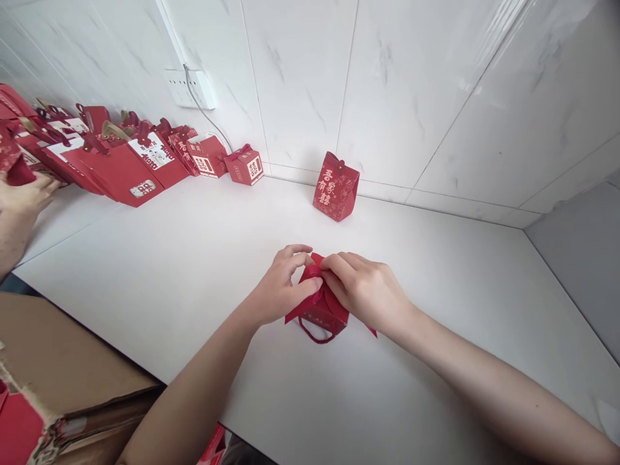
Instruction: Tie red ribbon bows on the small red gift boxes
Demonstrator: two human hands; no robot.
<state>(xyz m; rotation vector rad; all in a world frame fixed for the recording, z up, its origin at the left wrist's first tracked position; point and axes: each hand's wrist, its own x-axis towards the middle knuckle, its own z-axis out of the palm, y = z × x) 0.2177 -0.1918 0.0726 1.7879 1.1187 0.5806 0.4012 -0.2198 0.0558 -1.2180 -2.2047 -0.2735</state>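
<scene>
In front of me on the white table is a small red gift box [327, 318] with a cord handle [314, 337] hanging at its near side. A red ribbon [316, 276] lies across its top, one loop standing up and its tails sticking out left and right. My left hand [285, 287] pinches the ribbon loop between thumb and fingers. From the right, my right hand [361, 284] has its fingertips closed on the ribbon at the box top; the fingers cover part of the knot area.
A finished-looking red pouch-shaped box [336, 187] stands near the tiled wall. Several red gift boxes [145, 161] line the back left. Another person's hand [24, 206] holds something red at the left edge. A cardboard box [72, 355] sits below left. A socket [190, 88] with a cable is on the wall.
</scene>
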